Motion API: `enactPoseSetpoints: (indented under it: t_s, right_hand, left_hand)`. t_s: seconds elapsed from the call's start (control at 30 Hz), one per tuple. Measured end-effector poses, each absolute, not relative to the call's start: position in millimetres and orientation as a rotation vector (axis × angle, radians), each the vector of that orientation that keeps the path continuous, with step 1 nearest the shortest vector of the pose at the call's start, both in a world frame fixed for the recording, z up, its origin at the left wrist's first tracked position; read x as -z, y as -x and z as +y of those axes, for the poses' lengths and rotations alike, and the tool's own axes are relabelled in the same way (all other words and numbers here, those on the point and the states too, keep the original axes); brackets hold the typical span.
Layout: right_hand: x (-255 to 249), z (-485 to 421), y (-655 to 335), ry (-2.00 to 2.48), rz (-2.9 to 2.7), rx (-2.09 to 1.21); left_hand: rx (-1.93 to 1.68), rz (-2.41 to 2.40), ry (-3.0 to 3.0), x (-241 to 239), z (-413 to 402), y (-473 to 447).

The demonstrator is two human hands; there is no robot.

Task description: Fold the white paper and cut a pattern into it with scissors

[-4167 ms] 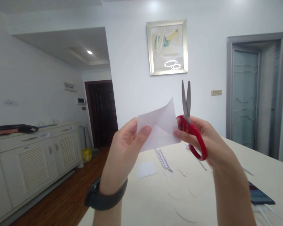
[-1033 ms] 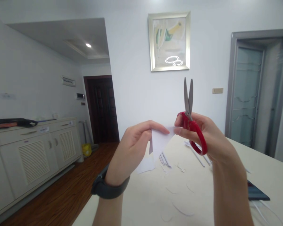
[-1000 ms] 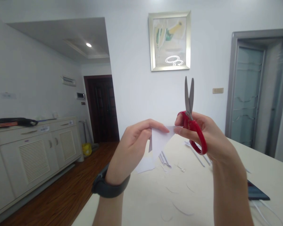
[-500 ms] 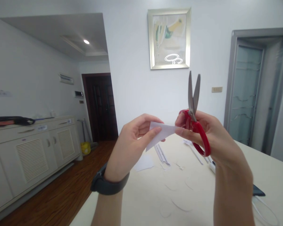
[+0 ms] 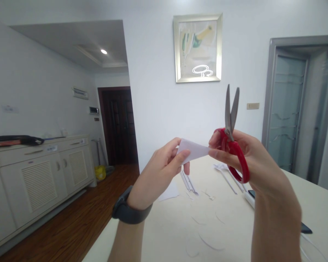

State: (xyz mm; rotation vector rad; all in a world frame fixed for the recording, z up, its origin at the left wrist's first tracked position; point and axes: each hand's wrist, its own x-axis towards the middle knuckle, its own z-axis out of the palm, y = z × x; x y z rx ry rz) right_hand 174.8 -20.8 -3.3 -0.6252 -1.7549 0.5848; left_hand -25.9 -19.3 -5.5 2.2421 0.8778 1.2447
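A small folded piece of white paper (image 5: 194, 150) is held up in front of me between both hands. My left hand (image 5: 160, 174), with a dark band on its wrist, pinches the paper's left end between thumb and fingers. My right hand (image 5: 246, 163) pinches the paper's right tip with its fingertips while also gripping red-handled scissors (image 5: 232, 142). The scissor blades point straight up, slightly apart.
Below my hands a cream table (image 5: 169, 233) carries paper scraps (image 5: 168, 191), thin white strips (image 5: 188, 182) and curved offcuts. A dark tablet (image 5: 303, 227) lies at the right edge. A white sideboard (image 5: 35, 178) stands left; a framed picture (image 5: 198, 47) hangs ahead.
The paper went from a broad unfolded sheet to a narrow folded wedge. Both hands and the scissors shifted slightly right and upward; the blades stay pointing up.
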Motion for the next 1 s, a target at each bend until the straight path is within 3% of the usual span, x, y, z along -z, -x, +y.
enactPoseSetpoints:
  t_s: [0.37, 1.0]
  right_hand:
    - [1, -14, -168, 0.597, -1.843, -0.71]
    - [0, -22, -166, 0.559, -1.817, -0.62]
  left_hand:
    - [-1.193, 1.076, -2.519, 2, -27, 18]
    - [-1.222, 1.139, -2.489, 2, -34, 21]
